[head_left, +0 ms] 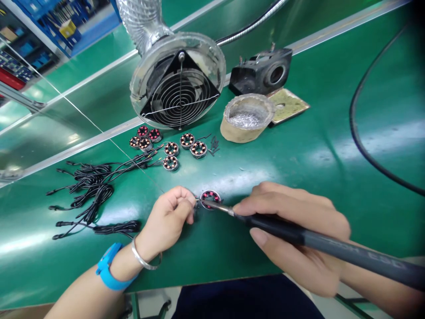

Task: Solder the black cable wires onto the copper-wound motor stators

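My right hand (299, 235) is closed round the black handle of a soldering iron (275, 228). The iron's tip reaches left over a small round motor stator (210, 193) with red windings, at its left edge; whether it touches is too small to tell. Just left of that stator, my left hand (172, 217) is pinched on a thin wire (197, 200), whose short end pokes out past the fingertips. A black cable (116, 227) runs under my left wrist; its link to the wire is hidden.
Several coiled black cables (89, 186) lie at the left. More stators (171, 148) sit in small groups behind my hands, beside short black tubes (214, 145). A fume extractor fan (181, 95), a bowl of metal shavings (247, 117) and an iron stand (262, 73) stand at the back.
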`<state>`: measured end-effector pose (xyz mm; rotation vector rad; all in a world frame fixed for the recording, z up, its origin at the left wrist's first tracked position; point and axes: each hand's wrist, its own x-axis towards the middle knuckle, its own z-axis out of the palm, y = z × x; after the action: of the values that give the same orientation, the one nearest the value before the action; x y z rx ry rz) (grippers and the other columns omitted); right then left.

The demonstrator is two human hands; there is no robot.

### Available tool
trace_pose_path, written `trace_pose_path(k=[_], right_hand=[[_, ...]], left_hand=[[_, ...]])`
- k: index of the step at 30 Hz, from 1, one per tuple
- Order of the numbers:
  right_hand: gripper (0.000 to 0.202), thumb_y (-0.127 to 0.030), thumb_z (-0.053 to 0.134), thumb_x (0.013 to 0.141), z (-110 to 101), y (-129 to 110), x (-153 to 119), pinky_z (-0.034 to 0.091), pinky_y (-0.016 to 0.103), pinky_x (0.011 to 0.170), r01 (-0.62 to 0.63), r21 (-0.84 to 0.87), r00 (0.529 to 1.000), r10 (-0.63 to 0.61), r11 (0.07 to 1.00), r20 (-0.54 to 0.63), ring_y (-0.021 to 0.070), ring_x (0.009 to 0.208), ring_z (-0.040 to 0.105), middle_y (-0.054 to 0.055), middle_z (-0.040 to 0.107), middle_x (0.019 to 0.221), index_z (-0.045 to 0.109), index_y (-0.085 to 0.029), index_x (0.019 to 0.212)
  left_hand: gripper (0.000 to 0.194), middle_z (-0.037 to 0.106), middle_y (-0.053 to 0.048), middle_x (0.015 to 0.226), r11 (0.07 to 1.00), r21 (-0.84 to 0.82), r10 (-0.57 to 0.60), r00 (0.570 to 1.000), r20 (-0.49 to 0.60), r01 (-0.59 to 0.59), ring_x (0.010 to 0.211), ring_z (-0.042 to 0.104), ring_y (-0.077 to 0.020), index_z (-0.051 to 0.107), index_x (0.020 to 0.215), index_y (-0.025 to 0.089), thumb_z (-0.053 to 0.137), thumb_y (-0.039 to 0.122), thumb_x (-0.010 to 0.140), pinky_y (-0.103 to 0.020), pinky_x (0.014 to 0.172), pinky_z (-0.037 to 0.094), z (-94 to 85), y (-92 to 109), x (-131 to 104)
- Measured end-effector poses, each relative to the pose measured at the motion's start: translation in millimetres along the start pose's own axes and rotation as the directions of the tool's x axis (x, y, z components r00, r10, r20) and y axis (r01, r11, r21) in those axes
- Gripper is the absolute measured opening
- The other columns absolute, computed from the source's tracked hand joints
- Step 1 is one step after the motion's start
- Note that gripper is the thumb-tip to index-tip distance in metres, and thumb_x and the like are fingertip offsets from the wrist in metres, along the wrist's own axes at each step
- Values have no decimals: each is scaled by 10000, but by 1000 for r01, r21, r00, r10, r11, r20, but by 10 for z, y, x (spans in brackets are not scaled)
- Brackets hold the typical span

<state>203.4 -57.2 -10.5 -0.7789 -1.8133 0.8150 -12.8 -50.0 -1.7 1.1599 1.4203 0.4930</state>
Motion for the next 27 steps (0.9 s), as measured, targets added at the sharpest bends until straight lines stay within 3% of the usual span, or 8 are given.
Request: trace_pose_path(k=[14,27], right_hand=[[322,-56,495,750,-23,-41,3,416,299,454,33,-11,999,-33,999,-34,139,519,509,33,592,676,630,-184,1013],[365,-49,525,774,-26,-31,9,502,327,523,36,-61,994,-42,998,-96,162,621,558,51,609,770,608,-209,1092]], left_hand=[[214,490,63,544,1000,2,-5,1000,11,5,487,337,-69,501,731,173,497,316,890,-199,495,269,7,0,-10],[227,489,62,545,1000,9,-18,1000,11,18,485,334,-71,497,742,174,493,336,901,-206,493,262,6,7,1]])
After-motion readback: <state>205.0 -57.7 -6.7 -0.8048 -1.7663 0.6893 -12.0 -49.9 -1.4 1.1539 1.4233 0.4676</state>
